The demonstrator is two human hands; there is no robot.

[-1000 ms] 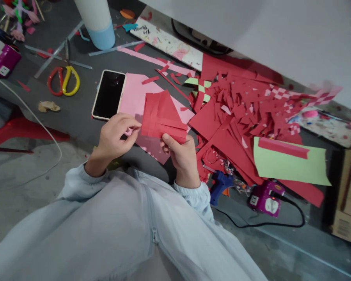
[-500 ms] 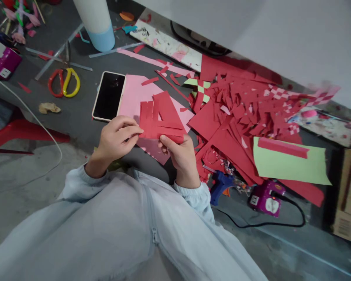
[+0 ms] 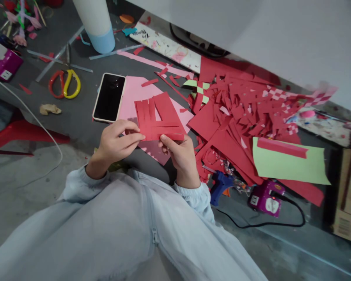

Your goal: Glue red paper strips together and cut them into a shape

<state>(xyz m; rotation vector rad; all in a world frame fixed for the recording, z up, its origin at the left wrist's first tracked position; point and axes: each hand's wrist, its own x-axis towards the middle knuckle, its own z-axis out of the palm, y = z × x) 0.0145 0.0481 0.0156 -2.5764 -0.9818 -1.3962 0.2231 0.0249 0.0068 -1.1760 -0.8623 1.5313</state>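
Both hands hold a piece of red paper (image 3: 171, 113) cut into strips, with narrow gaps between them. My left hand (image 3: 117, 141) pinches its lower left edge between thumb and fingers. The thumb of my right hand (image 3: 183, 158) presses on the lower right part, with the fingers curled beneath. Under the red piece lies a pink sheet (image 3: 134, 88) on the dark table. A phone (image 3: 109, 97) with a black screen rests just beyond my left hand.
Red scraps (image 3: 240, 101) are heaped at the right, beside a green sheet (image 3: 292, 168). Nearer are a blue glue gun (image 3: 220, 185) and a purple box (image 3: 267, 198) with a black cable. Scissors (image 3: 64, 84) and a white-and-blue bottle (image 3: 101, 35) are at the left.
The strips on the left of the red paper have spread out to the left, showing more separate slits. My left hand has shifted very slightly; my right hand keeps its hold.
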